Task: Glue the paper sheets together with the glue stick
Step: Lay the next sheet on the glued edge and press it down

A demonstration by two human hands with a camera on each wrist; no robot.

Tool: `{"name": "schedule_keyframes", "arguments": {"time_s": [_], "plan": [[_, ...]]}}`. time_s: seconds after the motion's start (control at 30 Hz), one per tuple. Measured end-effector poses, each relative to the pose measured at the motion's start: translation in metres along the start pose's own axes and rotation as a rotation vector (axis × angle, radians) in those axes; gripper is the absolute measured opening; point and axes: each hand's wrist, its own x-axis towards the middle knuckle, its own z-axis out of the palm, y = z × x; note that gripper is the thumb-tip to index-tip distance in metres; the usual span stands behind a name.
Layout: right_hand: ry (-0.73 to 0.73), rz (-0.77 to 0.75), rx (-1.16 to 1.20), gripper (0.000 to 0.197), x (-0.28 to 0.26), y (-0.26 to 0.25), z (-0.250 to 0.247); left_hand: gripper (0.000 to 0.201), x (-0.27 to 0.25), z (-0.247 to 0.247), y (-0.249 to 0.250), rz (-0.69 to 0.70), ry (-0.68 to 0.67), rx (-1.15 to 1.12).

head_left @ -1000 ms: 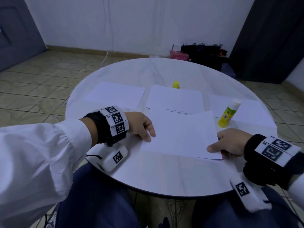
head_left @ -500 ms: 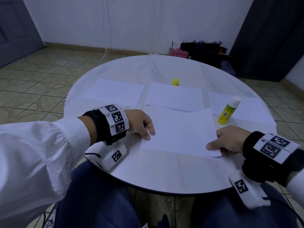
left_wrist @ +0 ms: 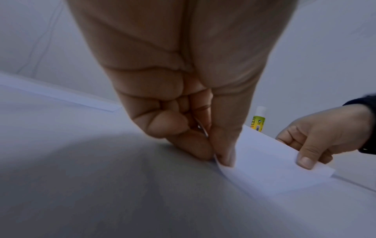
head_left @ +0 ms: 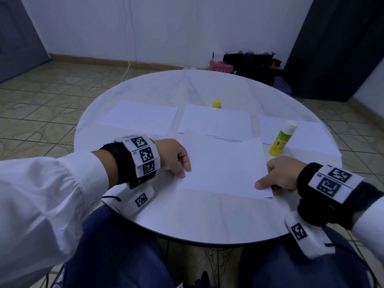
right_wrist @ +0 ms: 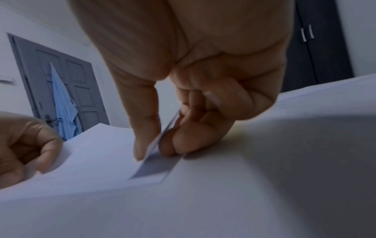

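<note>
Two hands (head_left: pixel 228 173) on one sheet (head_left: pixel 222 167)

The glue stick (head_left: pixel 281 140), standing just right of the held paper sheet (head_left: pixel 223 167), bears a yellow-green label with dark print too small to read in the head view; in the left wrist view the same label (left_wrist: pixel 258 123) shows a "CE" mark, a small barcode and red lettering that stays illegible. The white bands on both wrists (head_left: pixel 145 155) (head_left: pixel 332 182) carry black square fiducial codes with tiny characters beside them, too blurred to read with certainty. Thin dark lines (head_left: pixel 220 138) cross the sheet behind it; no words can be read.
</note>
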Motion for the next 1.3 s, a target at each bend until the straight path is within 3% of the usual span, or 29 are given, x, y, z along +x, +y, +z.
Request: {"name": "schedule_keyframes", "arguments": {"time_s": [0.67,1.03,1.07,1.17,1.23,1.3], "plan": [[-0.04,-0.034,0.095,0.035,-0.003,0.008,-0.005,0.019,0.004,-0.001,-0.001,-0.014,-0.032,0.038],[-0.009,0.007,-0.033,0.03,0.0,0.004,-0.003,0.018,0.005,-0.002,0.0,-0.032,-0.038,0.075],[0.009,0.013,-0.079,0.036,-0.002,0.002,-0.003,0.018,0.005,-0.002,0.002,-0.035,-0.04,0.093],[0.049,-0.001,-0.13,0.093,-0.004,0.003,-0.004,0.029,0.004,-0.004,0.007,-0.07,-0.052,0.223],[-0.009,-0.076,-0.21,0.098,-0.006,0.002,-0.007,0.046,0.001,-0.007,0.013,-0.141,-0.075,0.372],[-0.079,-0.106,-0.337,0.088,-0.007,0.0,-0.01,0.059,-0.002,-0.012,0.028,-0.177,-0.094,0.56]]}}
